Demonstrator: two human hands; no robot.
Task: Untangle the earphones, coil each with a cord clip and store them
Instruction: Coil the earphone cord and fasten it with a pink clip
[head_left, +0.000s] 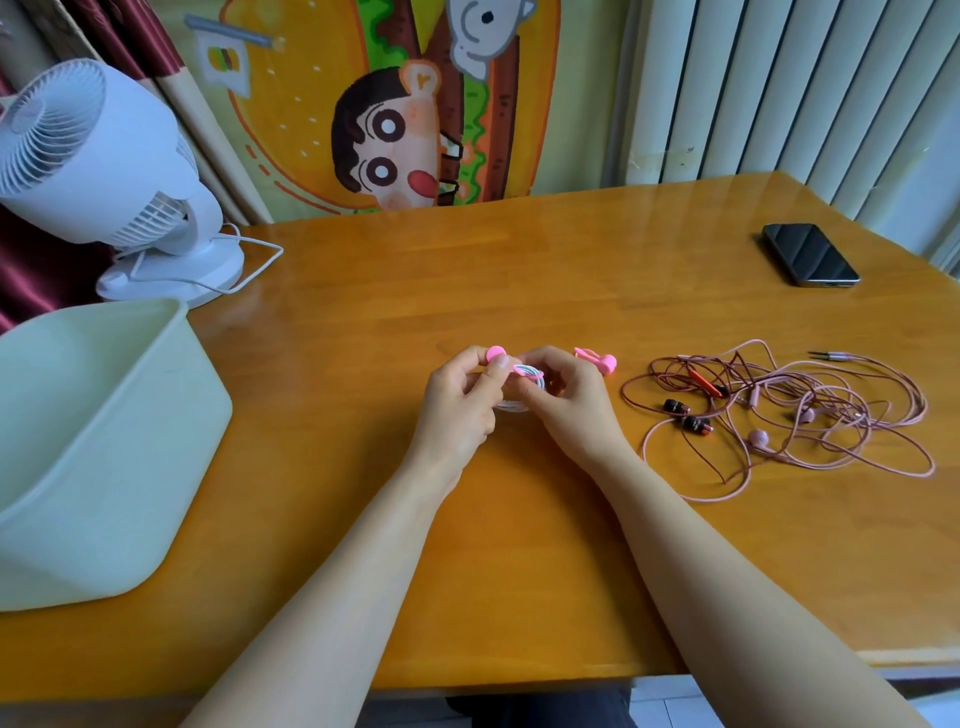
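By our reckoning we were about a third of the way through. Our left hand (457, 402) and right hand (569, 408) held the white earphone coil (519, 405) over the middle of the worktop (519, 545), fingers (470, 366) curled round it and pinching a pink cord clip (522, 370) onto the loops. A spare clip (597, 359) lay just beside. The pink and dark red earphones (779, 415) lay tangled to the right, and we saw nothing stored in the bin (104, 441).

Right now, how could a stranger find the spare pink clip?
On the wooden table, pink and red earphones lie tangled at the right. Between that tangle and the right hand lies the spare pink clip; unlike the held clip, it wraps no cable.
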